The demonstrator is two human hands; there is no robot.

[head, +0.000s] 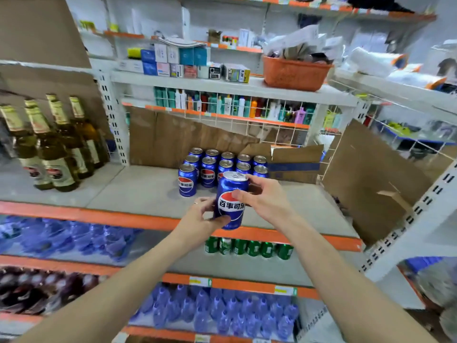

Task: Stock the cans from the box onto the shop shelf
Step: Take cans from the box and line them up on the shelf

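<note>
A blue cola can (231, 200) with a red, white and blue logo is held upright over the front edge of the grey shelf (138, 191). My left hand (200, 216) grips its lower part from the left. My right hand (265, 198) holds its upper side from the right, thumb on the label. Behind it, several matching blue cans (210, 169) stand in rows toward the back of the shelf. An open cardboard box (294, 164) with a blue stripe sits just right of those rows.
Brown glass bottles (57, 144) stand on the left of the same shelf. A large cardboard sheet (376, 179) leans at the right. Green cans (249, 248) and wrapped blue water bottles (217, 310) fill lower shelves. An orange basket (294, 73) sits above.
</note>
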